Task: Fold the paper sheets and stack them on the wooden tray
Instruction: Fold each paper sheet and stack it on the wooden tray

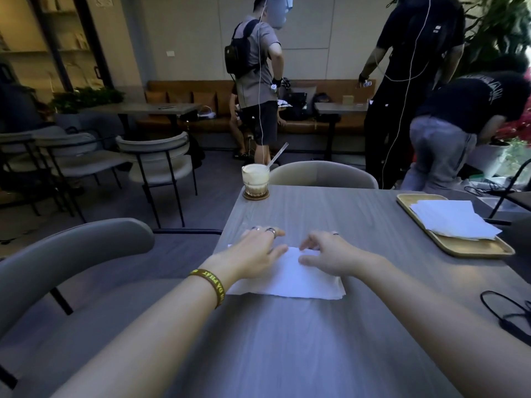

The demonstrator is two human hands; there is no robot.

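Head view: our paper sheet (290,278) lies on the tabletop (316,346), long axis left to right, under both hands. Our left hand (251,251) presses it with straight fingers, and our right hand (330,254) seems to pinch its far edge with curled fingers. The wooden tray (474,249) lies well to the right, so we judge the right hand nearer.

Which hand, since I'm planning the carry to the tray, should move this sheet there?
Right, probably. The right hand pinches the paper sheet and lies nearer the wooden tray on the right side; the left hand presses flat and would have to cross.
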